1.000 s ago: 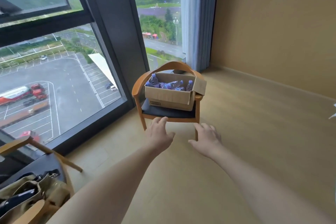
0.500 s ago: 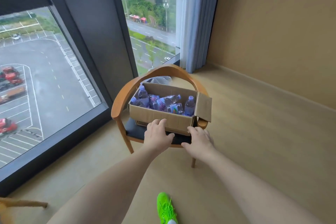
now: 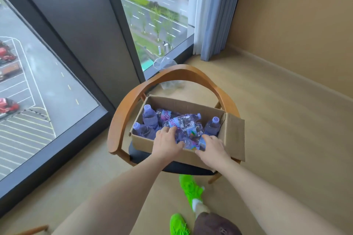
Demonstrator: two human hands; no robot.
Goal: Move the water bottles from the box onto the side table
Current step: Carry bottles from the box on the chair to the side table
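Left hand (image 3: 166, 144) reaches over the near wall of the box (image 3: 234, 135), fingers curled on a lying bottle (image 3: 186, 141); whether they have closed cannot be told. Right hand (image 3: 213, 148) likewise. Water bottles (image 3: 183, 120): some lying, long axes crosswise; others upright. Box sits on chair (image 3: 118, 116).
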